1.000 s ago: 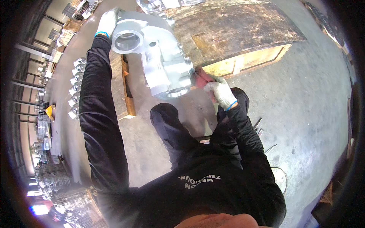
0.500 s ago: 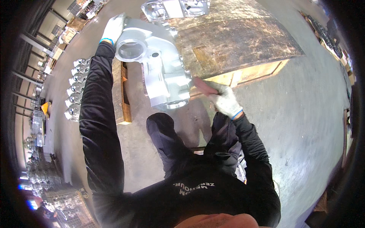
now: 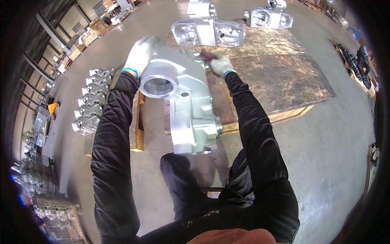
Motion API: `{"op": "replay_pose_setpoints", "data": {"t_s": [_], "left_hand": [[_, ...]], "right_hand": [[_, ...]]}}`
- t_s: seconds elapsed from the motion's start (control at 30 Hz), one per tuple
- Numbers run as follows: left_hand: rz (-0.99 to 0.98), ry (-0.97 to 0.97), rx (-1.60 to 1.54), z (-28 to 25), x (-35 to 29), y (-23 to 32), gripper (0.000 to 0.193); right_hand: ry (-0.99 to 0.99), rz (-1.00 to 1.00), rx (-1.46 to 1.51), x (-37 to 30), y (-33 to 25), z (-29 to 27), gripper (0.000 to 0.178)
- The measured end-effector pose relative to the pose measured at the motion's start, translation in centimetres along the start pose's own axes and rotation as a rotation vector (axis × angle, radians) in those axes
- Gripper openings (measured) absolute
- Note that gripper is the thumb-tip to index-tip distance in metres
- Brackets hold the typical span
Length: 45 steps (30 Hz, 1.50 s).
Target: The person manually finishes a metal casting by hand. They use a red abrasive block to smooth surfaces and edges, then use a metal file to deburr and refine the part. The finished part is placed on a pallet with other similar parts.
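A large silvery metal casting [image 3: 193,97] with a round bored opening lies in front of me at the table's left end. My left hand [image 3: 140,55], in a white glove, grips its far left end beyond the opening. My right hand [image 3: 222,65], also gloved, is closed round a small reddish-brown pad [image 3: 206,55]. That pad is at the casting's far right edge, by some small lugs; whether it touches the metal I cannot tell.
The worn wooden tabletop [image 3: 280,77] extends right. Two more castings, a nearer one [image 3: 207,28] and a farther one [image 3: 270,18], stand along its far side. Several small castings [image 3: 91,99] are lined up at left, past a wooden support [image 3: 137,138]. Wire cages [image 3: 61,219] stand lower left.
My right hand has moved with the pad from the casting's near right side to its far right edge. My view has shifted, bringing more of the castings at the back into sight.
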<state>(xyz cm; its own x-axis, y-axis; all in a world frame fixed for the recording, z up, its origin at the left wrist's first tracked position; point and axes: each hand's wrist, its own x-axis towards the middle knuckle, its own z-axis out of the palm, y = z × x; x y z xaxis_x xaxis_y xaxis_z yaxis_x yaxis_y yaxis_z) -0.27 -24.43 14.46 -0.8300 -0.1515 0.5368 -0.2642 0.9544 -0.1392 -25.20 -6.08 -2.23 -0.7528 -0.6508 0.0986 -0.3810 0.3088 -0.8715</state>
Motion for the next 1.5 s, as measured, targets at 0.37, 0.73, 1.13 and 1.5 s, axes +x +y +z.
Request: {"op": "replay_pose_setpoints", "data": {"t_s": [0.37,0.73,1.13,1.5], "left_hand": [[0.024,-0.047,-0.044,-2.5,-0.1,2.8,0.041],[0.155,0.058,0.127,0.9,-0.6,-1.4,0.045],[-0.046,0.256,0.086,4.1,1.4,0.9,0.019],[-0.287,0.256,-0.157,5.5,2.7,2.4,0.022]], "right_hand": [[-0.027,-0.154,0.012,-1.3,1.7,-4.5,0.058],[-0.251,0.228,0.599,-2.3,8.8,1.1,0.017],[-0.032,0.176,0.494,-11.8,5.4,-3.9,0.052],[0.490,0.515,-0.186,-48.1,28.1,-10.4,0.059]]}}
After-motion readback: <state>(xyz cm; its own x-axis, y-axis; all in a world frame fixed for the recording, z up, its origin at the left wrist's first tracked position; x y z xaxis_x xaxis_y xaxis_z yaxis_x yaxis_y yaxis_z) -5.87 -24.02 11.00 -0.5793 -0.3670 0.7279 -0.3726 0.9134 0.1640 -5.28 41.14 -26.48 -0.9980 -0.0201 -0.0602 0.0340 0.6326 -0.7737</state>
